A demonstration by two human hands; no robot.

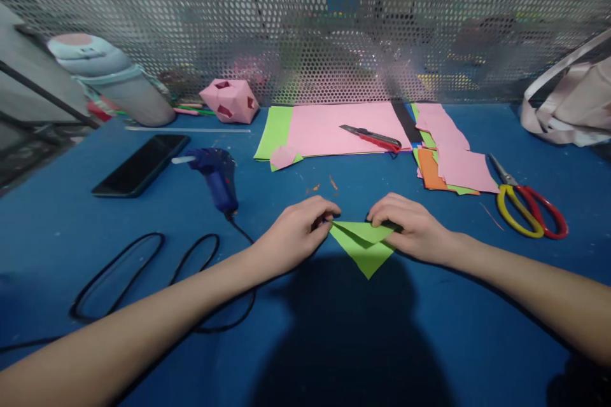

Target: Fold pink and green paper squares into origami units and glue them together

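A green sheet of paper (366, 257), folded into a triangle with its point toward me, is held between both hands just above the blue table. My left hand (301, 227) pinches its left corner between thumb and fingers. At the right corner, my right hand (409, 226) grips the paper, thumb below and curled fingers above. The upper layer stands slightly raised from the lower one. My right fingers cover part of the right corner.
A blue glue gun (217, 181) with a looping black cord and a phone (142, 165) lie left. Behind are a pink paper polyhedron (230, 102), pink sheets (329, 130) and a red utility knife (377, 138). Scissors (525, 210) and paper scraps (465, 172) lie right. Perforated metal panel (305, 32) at back.
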